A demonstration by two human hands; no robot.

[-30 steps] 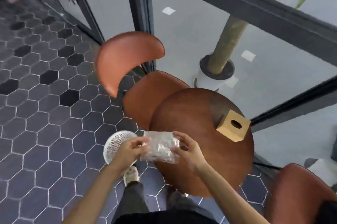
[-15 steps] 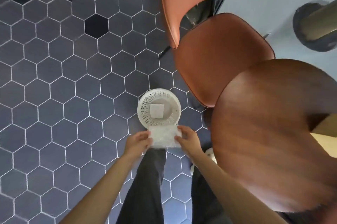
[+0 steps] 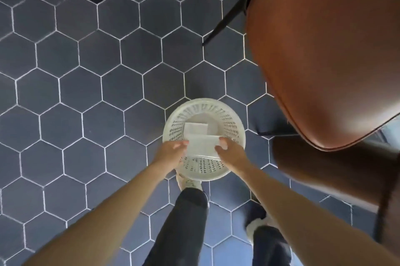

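So the left hand [image 3: 171,152] is pinching the packet [image 3: 202,145] by its left edge and the right hand [image 3: 230,152] is gripping the right edge, fingers curled onto it on both sides. The packet is hanging between them over the mouth of the basket [image 3: 203,168]; can't tell if it's touching the rim. A white square [image 3: 195,128] is lying in the bottom. The basket is sitting on the floor [image 3: 86,92], just ahead of a shoe [image 3: 189,183], near a brown chair [image 3: 324,49].
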